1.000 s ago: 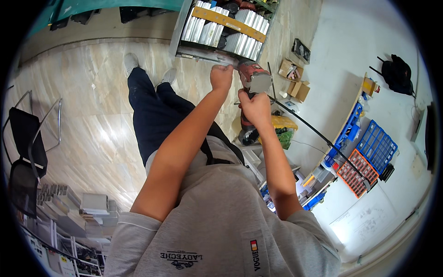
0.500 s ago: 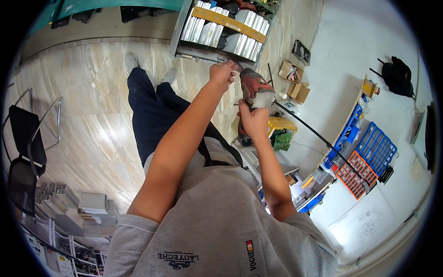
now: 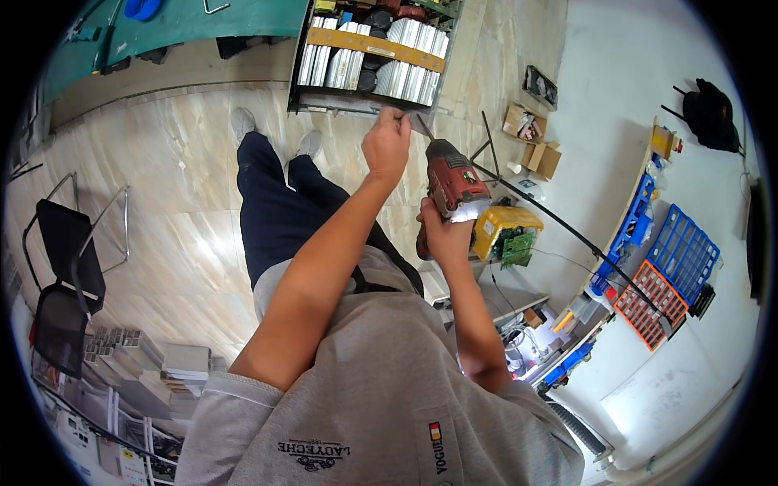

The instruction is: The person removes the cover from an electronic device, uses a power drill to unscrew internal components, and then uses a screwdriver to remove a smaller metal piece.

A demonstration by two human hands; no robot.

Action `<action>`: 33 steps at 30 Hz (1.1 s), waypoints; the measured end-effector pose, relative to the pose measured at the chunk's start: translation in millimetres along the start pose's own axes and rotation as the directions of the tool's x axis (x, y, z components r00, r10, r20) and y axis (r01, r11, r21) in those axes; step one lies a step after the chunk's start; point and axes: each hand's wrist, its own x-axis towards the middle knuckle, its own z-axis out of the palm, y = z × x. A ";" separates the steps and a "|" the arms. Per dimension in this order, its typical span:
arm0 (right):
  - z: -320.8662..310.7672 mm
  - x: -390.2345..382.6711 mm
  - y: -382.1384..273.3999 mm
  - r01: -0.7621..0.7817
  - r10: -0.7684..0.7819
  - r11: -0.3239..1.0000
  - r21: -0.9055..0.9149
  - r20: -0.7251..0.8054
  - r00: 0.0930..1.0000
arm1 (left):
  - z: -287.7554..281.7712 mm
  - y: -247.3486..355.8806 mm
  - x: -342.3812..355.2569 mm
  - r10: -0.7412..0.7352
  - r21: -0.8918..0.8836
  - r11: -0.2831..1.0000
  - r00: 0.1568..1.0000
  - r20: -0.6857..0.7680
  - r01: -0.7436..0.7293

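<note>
My right hand (image 3: 446,236) is wrapped round the grip of a red and black power drill (image 3: 455,180). The drill's long thin bit points up and away, its tip close to my left fingers. My left hand (image 3: 386,147) is closed in a pinch just in front of the chassis's near edge; whatever sits between its fingertips is too small to make out. Beyond both hands stands an open metal electronics chassis (image 3: 296,95). Inside it are silver finned heatsinks (image 3: 411,73), dark round parts and a yellow-brown crossbar (image 3: 377,50).
A green-topped bench (image 3: 243,18) lies far left. On the left stand a black chair (image 3: 71,215) and stacked grey metal profiles (image 3: 121,356). To the right are cardboard boxes (image 3: 541,159), a yellow package with a green circuit board (image 3: 516,247), a black pole (image 3: 559,226) and parts trays (image 3: 679,253).
The drill has come back slightly toward me, with its bit now more visible. My left hand has drawn a little nearer too. The chassis appears further left in the view.
</note>
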 end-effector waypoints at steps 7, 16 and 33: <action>-3.3 -13.7 7.9 0.039 -0.035 0.980 0.195 -0.025 0.999 | -3.1 -3.7 9.4 0.329 0.381 0.887 0.935 -0.132 -0.259; -5.7 -29.6 24.2 0.108 -0.112 0.987 0.123 0.028 0.993 | 10.5 -1.3 11.3 0.272 0.460 0.873 0.944 -0.188 -0.161; -12.2 -36.3 12.8 0.064 -0.066 0.973 0.220 0.002 0.998 | 17.3 -5.0 23.2 0.299 0.507 0.843 0.940 -0.163 -0.180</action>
